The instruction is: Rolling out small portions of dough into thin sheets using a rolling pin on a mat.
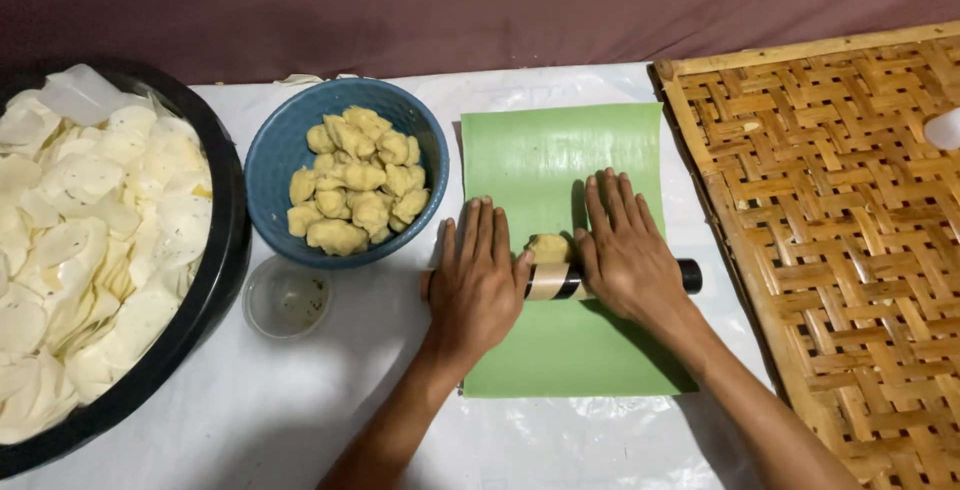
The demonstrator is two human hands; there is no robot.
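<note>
A dark cylindrical roller point(560, 280) with a pale band round its middle lies crosswise at centre frame, its black end showing at right; a small yellowish dough lump point(549, 247) sits touching its upper side; both rest on a flat green sheet point(560, 150), right of centre.

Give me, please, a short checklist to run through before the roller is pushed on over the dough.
1. Both palms on the roller: left hand and right hand rest flat on it: ok.
2. Dough lump at the roller, between the hands: ok.
3. Dough on the green sheet, not the white cover: ok.
4. Sheet ahead of the roller bare: ok.
5. Blue bowl holds more lumps: ok.
6. Whether the dough sticks to the roller: cannot tell.
</note>
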